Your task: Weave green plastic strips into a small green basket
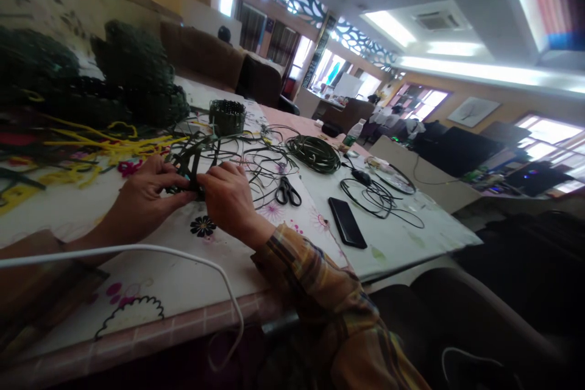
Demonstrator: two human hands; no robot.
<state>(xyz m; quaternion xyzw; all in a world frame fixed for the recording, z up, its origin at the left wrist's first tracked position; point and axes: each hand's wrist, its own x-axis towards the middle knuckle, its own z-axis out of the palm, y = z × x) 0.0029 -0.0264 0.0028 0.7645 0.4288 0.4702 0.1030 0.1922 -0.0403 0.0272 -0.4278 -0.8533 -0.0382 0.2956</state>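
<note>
Both my hands meet over the table at a piece of dark green strip weaving [195, 161], its loose ends sticking up and away. The thumb and fingers of my left hand [148, 198] pinch its near left edge. My right hand [231, 198] is closed on the right side of the same weaving, fingertips close to the left thumb. My fingers cover much of the lower part. Just behind stands a small round woven basket [227, 117] in dark green. Loose green strips [265, 161] spread to the right of the weaving, close to black-handled scissors [287, 192].
A coil of green strip [313, 153], a black phone [347, 222], a black cable [379, 198] and a plastic bottle [355, 133] lie or stand rightward. Yellow strips [100, 143] and larger dark woven pieces [132, 67] fill the left. A white cable [183, 254] crosses in front.
</note>
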